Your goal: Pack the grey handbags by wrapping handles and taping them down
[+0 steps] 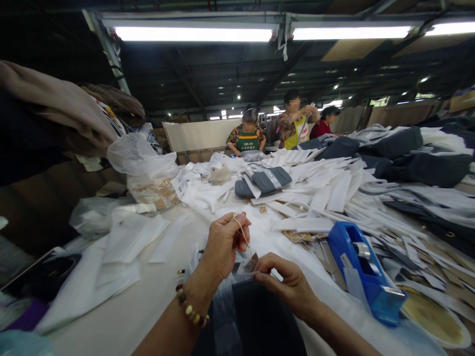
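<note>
Place: factory workshop | strip lights [193, 34] overhead (long, bright) | aproned co-workers [248, 142] | table [156, 287] heaped with white strips [336, 190]

"What's the left hand [223, 243] holding?"
"A thin cord [242, 229], just above a dark item [265, 316]."
"And the right hand [278, 277]?"
"Pinching a small brown tag [253, 261]; a blue tape dispenser [365, 272] sits further right."

- Dark item [272, 316]: lower end was cut off by bottom edge.
- Brown tag [250, 263]: markings were too small to read.
- Tan cloth [55, 96]: ran past left edge.
</note>
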A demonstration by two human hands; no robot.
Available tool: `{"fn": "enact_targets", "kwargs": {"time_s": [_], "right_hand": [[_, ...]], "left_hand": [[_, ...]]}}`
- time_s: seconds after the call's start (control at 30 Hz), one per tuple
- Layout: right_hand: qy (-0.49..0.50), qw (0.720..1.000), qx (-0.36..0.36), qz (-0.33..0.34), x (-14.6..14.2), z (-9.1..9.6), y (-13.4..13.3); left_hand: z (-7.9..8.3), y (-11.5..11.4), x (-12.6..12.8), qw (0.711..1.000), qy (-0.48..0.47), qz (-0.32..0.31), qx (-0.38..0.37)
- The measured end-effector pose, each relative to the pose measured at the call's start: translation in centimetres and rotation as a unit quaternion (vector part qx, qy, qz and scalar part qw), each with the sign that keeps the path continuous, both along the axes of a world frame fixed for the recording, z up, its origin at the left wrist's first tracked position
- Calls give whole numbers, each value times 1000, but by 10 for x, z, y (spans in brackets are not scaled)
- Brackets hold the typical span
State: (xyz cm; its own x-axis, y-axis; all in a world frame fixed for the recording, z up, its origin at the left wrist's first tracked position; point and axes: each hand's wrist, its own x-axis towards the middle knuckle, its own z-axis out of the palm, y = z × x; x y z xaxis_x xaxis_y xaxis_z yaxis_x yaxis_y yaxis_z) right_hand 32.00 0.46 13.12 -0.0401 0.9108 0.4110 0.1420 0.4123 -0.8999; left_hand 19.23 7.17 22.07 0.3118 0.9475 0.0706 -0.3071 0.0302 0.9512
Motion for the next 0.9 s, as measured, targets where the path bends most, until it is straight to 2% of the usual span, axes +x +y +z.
{"fn": "enact_targets", "kwargs": {"time_s": [0.13,0.23,0.3,0.37,0.43,0.53,0.6,0.67,0.73,0.83,0.9], "right_hand": [[20,997,-52,-45,-1,-12,-12],[138,985,-95,-40,3,-19,-18],[199,973,-99,-64,9,-18,-20],[200,971,-89,-92,17,-11,-20],[171,977,-82,-99,24,-1,-20],[155,982,-80,-73,30,13,-21],[156,982,-97,-42,31,20,-22],[153,982,-113,-23,32,23,-21],[159,980,-119,-23,33,25,-21],[205,971,-123,-26,30,21,-21],[225,966,-129,-19,25,16,-20]], "left_hand": [[-5,6,-8,999,3,43,-9],[-11,9,-18,998,14,59,-7],[-13,8,-26,998,40,47,-3],[-14,5,-34,995,99,-8,18],[-13,0,-40,980,170,-98,46],[-15,-8,-36,935,262,-224,79],[-18,-14,-26,904,317,-263,111],[-23,-18,-16,886,348,-266,151],[-28,-20,-8,881,361,-248,181],[-32,-20,-1,883,375,-203,197],[-35,-20,1,895,375,-160,182]]}}
